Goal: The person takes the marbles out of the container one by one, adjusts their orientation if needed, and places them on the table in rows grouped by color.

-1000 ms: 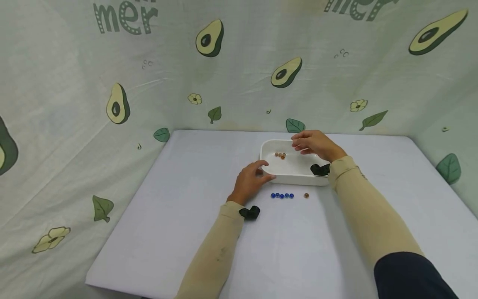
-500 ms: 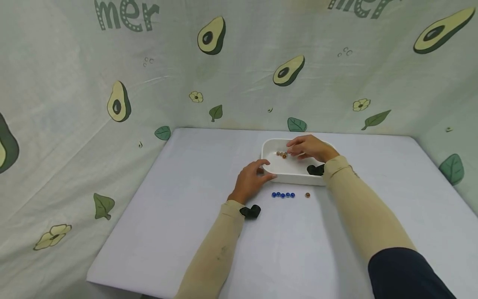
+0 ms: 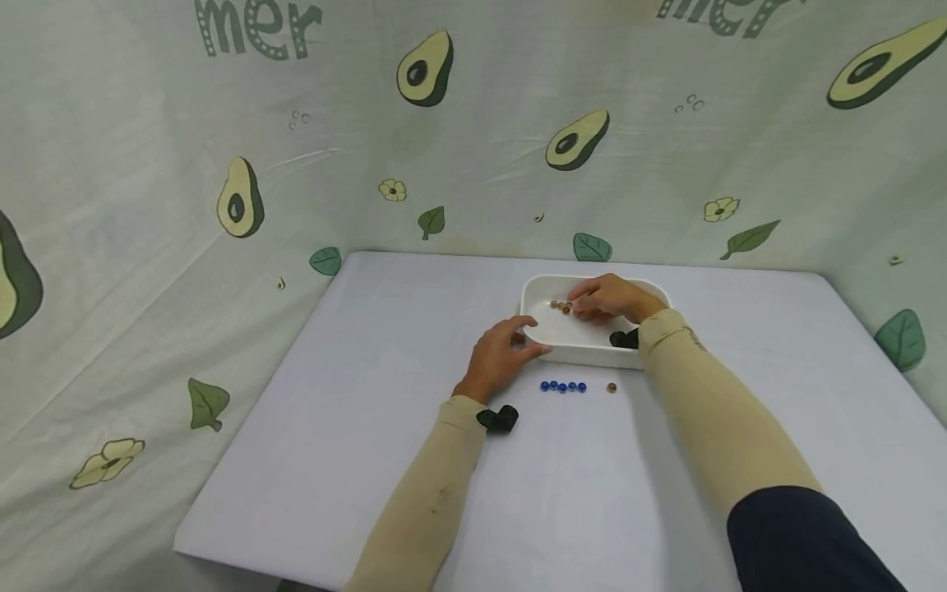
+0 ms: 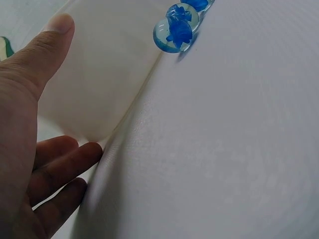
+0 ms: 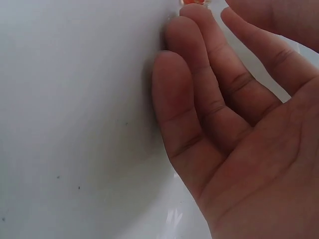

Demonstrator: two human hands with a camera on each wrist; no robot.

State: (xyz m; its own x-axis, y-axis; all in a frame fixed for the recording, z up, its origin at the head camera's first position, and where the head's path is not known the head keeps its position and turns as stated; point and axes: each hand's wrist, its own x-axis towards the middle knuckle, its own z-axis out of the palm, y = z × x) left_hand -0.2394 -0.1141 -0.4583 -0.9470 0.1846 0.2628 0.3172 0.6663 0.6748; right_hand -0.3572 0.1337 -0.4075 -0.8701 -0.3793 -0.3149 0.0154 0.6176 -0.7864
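Note:
A white tray [image 3: 588, 356] lies near the back of the table. My left hand [image 3: 497, 358] holds it by the near left corner, thumb [image 4: 57, 32] on one side and the other fingers [image 4: 65, 172] on another. Over the tray floor, my right hand [image 3: 612, 298] reaches in with bent, relaxed fingers, just right of several amber marbles [image 3: 560, 306]. In the right wrist view its fingertips rest low by the tray's surface, and an orange marble [image 5: 193, 1] shows at the top edge beyond them. No marble shows between its fingers.
In front of the tray, several blue marbles [image 3: 562, 387] form a row, with one amber marble [image 3: 612, 388] to their right. Each wrist wears a black camera [image 3: 499, 419]. A patterned curtain [image 3: 473, 148] hangs behind the white table [image 3: 385, 345].
My right hand has moved left and down into the tray, closer to the amber marbles. The left hand has stayed at the tray's corner; the head view has shifted slightly.

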